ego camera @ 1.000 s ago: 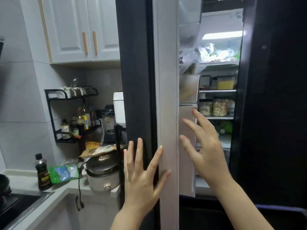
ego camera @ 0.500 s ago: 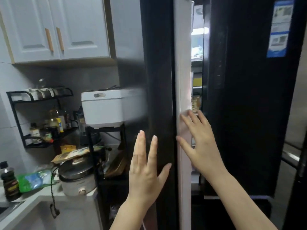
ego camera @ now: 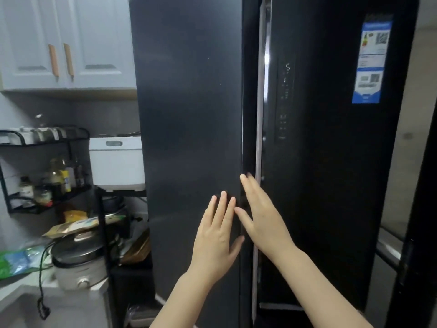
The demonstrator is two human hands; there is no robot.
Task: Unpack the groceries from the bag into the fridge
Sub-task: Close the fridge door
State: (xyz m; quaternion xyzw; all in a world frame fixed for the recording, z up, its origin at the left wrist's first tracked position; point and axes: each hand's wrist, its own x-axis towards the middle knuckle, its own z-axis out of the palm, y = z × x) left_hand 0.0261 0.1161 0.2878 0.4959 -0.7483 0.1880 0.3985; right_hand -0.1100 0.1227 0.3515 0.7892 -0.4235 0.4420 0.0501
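A tall black fridge fills the middle of the head view. Its left door [ego camera: 189,114] is almost against the right door [ego camera: 331,162], with only a thin pale strip of seal showing between them. My left hand [ego camera: 216,235] lies flat on the left door near its right edge, fingers spread and pointing up. My right hand [ego camera: 262,216] rests flat at the seam between the two doors, fingers up. Neither hand holds anything. The inside of the fridge is hidden, and no grocery bag is in view.
A black rack [ego camera: 42,166] with bottles stands on the counter at left, under white wall cupboards [ego camera: 66,43]. A white appliance [ego camera: 115,162] sits on a black stand beside the fridge. A small pot [ego camera: 78,261] and a green packet [ego camera: 16,259] lie on the counter.
The left fridge door has swung from wide open to nearly shut, hiding the lit shelves. Both hands stayed flat on the door edge and moved closer together.
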